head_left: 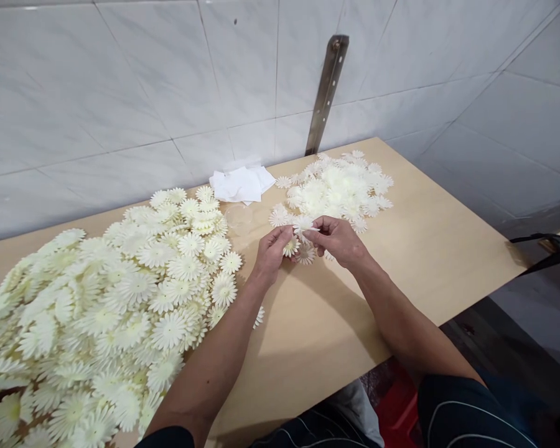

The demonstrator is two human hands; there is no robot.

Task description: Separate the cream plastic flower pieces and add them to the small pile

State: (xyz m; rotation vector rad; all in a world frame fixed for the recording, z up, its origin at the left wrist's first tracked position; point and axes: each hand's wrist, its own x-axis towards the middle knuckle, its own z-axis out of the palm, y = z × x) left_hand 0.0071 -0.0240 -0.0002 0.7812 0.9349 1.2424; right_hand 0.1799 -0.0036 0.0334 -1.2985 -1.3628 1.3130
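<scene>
Both my hands meet over the middle of the table, pinching pale daisy-like artificial flower pieces. My left hand is closed on a cream flower piece, its petals showing beside the fingertips. Between thumb and forefinger, my right hand grips a whiter flower piece by its edge. The two pieces are very close, and I cannot tell whether they touch. Another flower piece shows just below the fingers. Left of my left arm spreads a large heap of cream flower pieces. Beyond my hands lies a smaller pile of whiter ones.
White paper sheets and a clear round plastic piece lie near the back edge of the wooden table. A slotted metal bar rises against the tiled wall. Below the front edge is a red stool.
</scene>
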